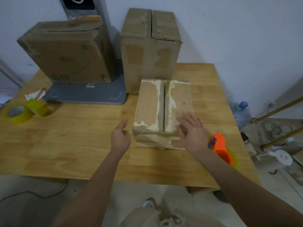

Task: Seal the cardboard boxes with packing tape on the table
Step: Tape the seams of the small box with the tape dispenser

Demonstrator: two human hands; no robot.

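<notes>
Head view, table: pale wooden tabletop (73,145) against a white wall, carrying three boxes, tape rolls and a dispenser.
Head view, near box: low brown cardboard box (149,102) with torn, peeling top paper, lying at the table's centre-right; top flaps closed with a dark seam down the middle; crumpled clear tape across the near end.
Head view, left hand: left hand (120,136) just beside the near box's left near corner, fingers relaxed and loosely extended, grasping nothing; contact with the box not clear.
Head view, right hand: right hand (192,131) over the box's right near corner, fingers spread and straight, released; blurred, so touching or hovering cannot be told.
Head view, dispenser: orange plastic tape dispenser (222,149) with a yellowish roll, on the table just right of the right wrist.
Head view, spare rolls: two yellow packing tape rolls (24,112) near the table's left edge, touching each other.
Head view, back boxes: tall worn cardboard box (150,51) upright directly behind the near box; wide dented cardboard box (65,51) to its left, standing on a grey flat base (85,95).
Head view, floor right: clear blue-capped water bottle (241,113) beyond the table's right edge.
</notes>
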